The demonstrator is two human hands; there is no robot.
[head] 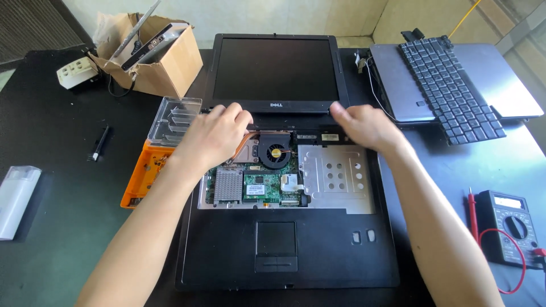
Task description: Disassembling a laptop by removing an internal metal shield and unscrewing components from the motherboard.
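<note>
Opened black laptop centre frame on dark counter, keyboard bay bare: fan, copper heat pipe, green board, metal plate exposed. Left hand flat, fingers curled loosely on hinge strip at screen's lower left corner; no closed grip. Right hand same at lower right corner, fingertips pressing strip. Orange case with clear lid just left of laptop. Cardboard box upper left. Detached keyboard on second grey laptop upper right. Multimeter lower right.
</note>
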